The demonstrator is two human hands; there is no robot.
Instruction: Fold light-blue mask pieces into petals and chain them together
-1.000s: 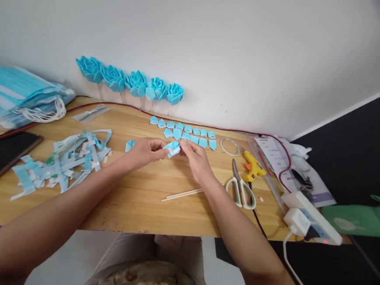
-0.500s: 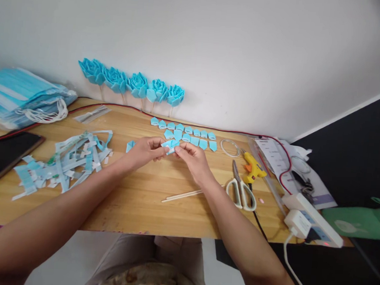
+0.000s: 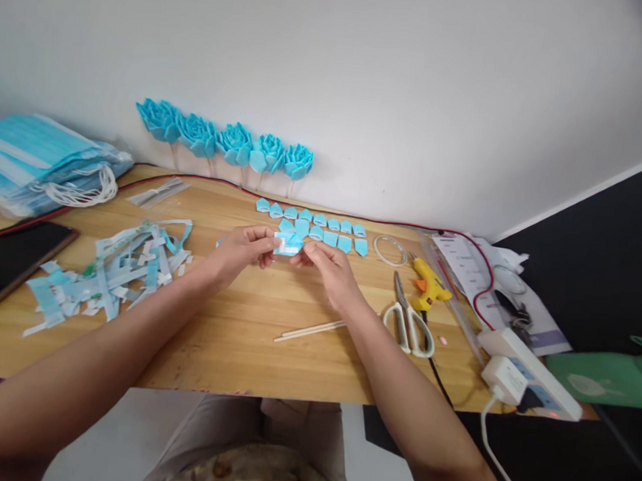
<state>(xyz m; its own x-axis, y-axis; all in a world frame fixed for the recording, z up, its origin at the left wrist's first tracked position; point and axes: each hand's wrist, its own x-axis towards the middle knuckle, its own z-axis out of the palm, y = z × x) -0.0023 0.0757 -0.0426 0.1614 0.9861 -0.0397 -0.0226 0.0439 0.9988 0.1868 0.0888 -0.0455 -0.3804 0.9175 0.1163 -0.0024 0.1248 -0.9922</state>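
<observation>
Between my two hands is a small blue and white folded piece of mask fabric [image 3: 288,245], held just above the table. My left hand [image 3: 245,251] pinches its left end, and my right hand [image 3: 330,267] pinches the right end. Just beyond my fingers lie two rows of folded blue petals [image 3: 330,238]. Another bit of blue fabric [image 3: 220,241] is mostly hidden behind my left hand. Against the wall lean several blue fabric roses [image 3: 234,143] on thin sticks.
Left of me are a pile of fabric scraps [image 3: 112,272], a phone [image 3: 10,272] and bagged masks [image 3: 38,159]. At right lie scissors [image 3: 408,321], a yellow glue gun [image 3: 429,282], a wire coil [image 3: 390,250] and a power strip [image 3: 537,380]. Thin sticks [image 3: 308,331] rest near my right forearm.
The fabric piece has been turned in my fingers and now shows a flatter, oblong face with a white patch. My right hand has shifted slightly to the right.
</observation>
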